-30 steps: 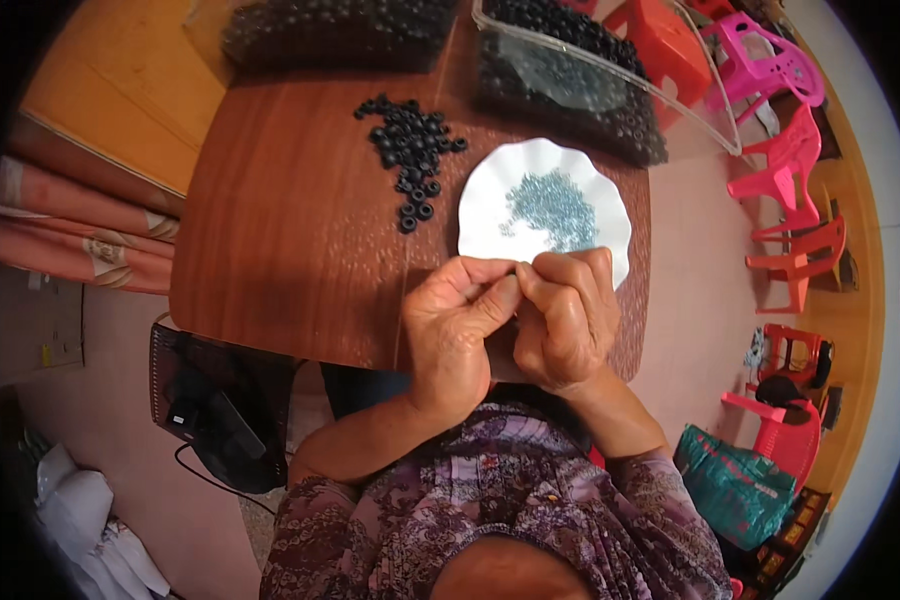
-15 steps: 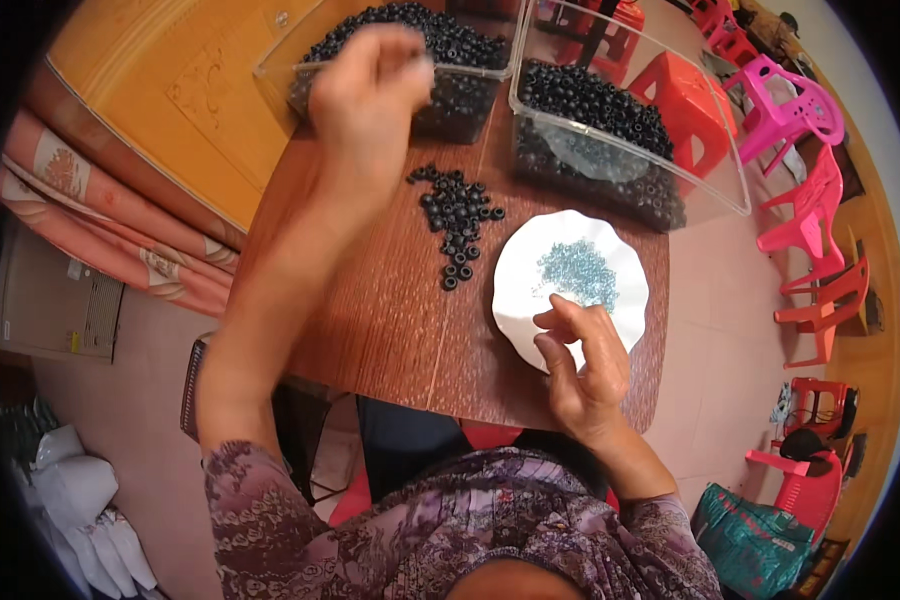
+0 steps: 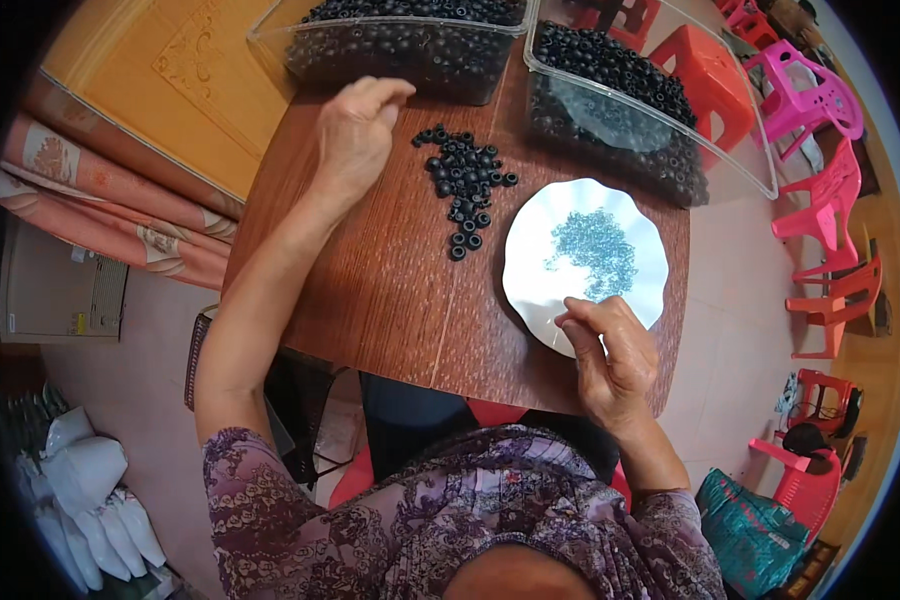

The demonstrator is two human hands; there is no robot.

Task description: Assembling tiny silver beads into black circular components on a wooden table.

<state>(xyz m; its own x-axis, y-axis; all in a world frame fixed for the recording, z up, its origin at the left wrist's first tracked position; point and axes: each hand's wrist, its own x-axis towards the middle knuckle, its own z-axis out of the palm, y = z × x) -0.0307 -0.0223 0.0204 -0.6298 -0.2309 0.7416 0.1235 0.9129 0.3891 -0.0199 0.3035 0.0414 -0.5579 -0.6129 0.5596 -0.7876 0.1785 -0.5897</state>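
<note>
Lying beyond right fingertips are blue beads.

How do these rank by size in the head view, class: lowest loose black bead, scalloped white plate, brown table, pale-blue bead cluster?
1. Brown table
2. Scalloped white plate
3. Pale-blue bead cluster
4. Lowest loose black bead

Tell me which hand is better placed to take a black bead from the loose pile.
Probably the left hand: it is beside the far end of the pile of black beads and looks the nearer. The right hand is over the near edge of the white plate, to the pile's right.
</note>
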